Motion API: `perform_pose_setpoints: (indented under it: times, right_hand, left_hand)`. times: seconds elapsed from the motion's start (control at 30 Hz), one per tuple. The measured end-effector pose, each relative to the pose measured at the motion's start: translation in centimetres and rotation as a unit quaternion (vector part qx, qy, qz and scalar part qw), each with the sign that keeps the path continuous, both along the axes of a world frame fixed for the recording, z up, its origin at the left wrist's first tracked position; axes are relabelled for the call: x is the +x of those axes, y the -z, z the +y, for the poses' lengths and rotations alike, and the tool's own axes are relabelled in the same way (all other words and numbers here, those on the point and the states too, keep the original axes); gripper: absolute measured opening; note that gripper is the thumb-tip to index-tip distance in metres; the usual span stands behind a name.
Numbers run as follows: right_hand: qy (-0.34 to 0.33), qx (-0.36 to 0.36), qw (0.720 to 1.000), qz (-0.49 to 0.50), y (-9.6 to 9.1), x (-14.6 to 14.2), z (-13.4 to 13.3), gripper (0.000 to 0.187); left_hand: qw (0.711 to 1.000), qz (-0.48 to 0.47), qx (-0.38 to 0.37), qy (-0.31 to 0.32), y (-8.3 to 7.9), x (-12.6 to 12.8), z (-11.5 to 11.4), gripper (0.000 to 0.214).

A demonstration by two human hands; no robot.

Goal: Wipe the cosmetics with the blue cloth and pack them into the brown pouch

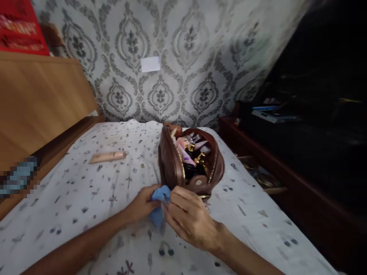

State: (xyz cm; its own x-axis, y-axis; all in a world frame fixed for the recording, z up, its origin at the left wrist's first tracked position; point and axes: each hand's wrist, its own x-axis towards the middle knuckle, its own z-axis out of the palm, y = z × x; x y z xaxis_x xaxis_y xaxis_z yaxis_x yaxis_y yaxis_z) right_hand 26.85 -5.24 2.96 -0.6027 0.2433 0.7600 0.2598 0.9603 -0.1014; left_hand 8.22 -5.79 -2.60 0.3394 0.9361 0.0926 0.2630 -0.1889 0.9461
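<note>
Both my hands meet over a white patterned bedsheet (86, 191), just in front of an open brown pouch (172, 164). My left hand (142, 206) pinches a small blue cloth (159, 202) from the left. My right hand (190, 219) grips the same blue cloth from the right, fingers curled. The pouch stands unzipped, stuffed with several small cosmetics, pink and gold pieces showing (193, 152). A beige tube (107, 156) lies on the sheet to the left, apart from both hands.
A wooden headboard (37, 103) runs along the left. Patterned grey wallpaper (172, 57) with a white note (150, 64) is behind. A dark wooden shelf (258, 152) with clutter stands at the right, very dim.
</note>
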Motion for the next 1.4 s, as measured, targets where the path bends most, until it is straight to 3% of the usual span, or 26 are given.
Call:
perform_pose_setpoints:
  times: [0.07, 0.17, 0.4, 0.5, 0.63, 0.8, 0.97, 1.13, 1.3, 1.4]
  right_hand:
    - [-0.026, -0.018, 0.999, -0.003, 1.6, -1.1, -0.2, 0.036]
    - [-0.039, -0.073, 0.996, -0.016, 3.5, -2.8, 0.0, 0.032]
    - [0.013, -0.266, 0.961, -0.075, 5.4, -6.7, 1.1, 0.011]
    - [0.042, -0.318, 0.944, -0.080, 6.3, -7.6, 1.5, 0.022]
    - [0.056, -0.313, 0.944, -0.089, 7.6, -7.7, 1.3, 0.024]
    - [0.047, -0.262, 0.957, -0.115, 8.1, -7.3, 0.4, 0.022]
    - [0.041, -0.258, 0.958, -0.118, 7.8, -7.2, 0.3, 0.018]
    - [0.040, -0.261, 0.958, -0.109, 7.6, -7.2, 0.4, 0.013]
    - [0.032, -0.287, 0.953, -0.090, 7.7, -7.2, 0.6, 0.015]
    - [0.031, -0.323, 0.944, -0.068, 7.5, -7.1, 0.7, 0.023]
  left_hand:
    - [1.000, 0.019, 0.015, -0.011, -0.2, -1.0, 0.4, 0.008]
    - [0.983, 0.143, 0.076, -0.085, -0.3, -3.6, 1.1, 0.005]
    - [0.887, 0.324, 0.144, -0.295, -1.6, -13.0, 4.8, 0.043]
    - [0.853, 0.390, 0.144, -0.316, -2.2, -16.5, 6.8, 0.050]
    - [0.828, 0.467, 0.113, -0.290, -2.0, -19.1, 7.8, 0.041]
    - [0.801, 0.533, 0.114, -0.247, -1.4, -20.0, 6.6, 0.040]
    - [0.763, 0.602, 0.144, -0.188, -2.3, -20.4, 5.8, 0.046]
    - [0.780, 0.599, 0.041, -0.175, -3.5, -20.2, 5.7, 0.053]
    - [0.773, 0.599, 0.059, -0.200, -4.5, -18.7, 4.8, 0.046]
    - [0.799, 0.557, 0.061, -0.218, -4.7, -16.8, 3.6, 0.048]
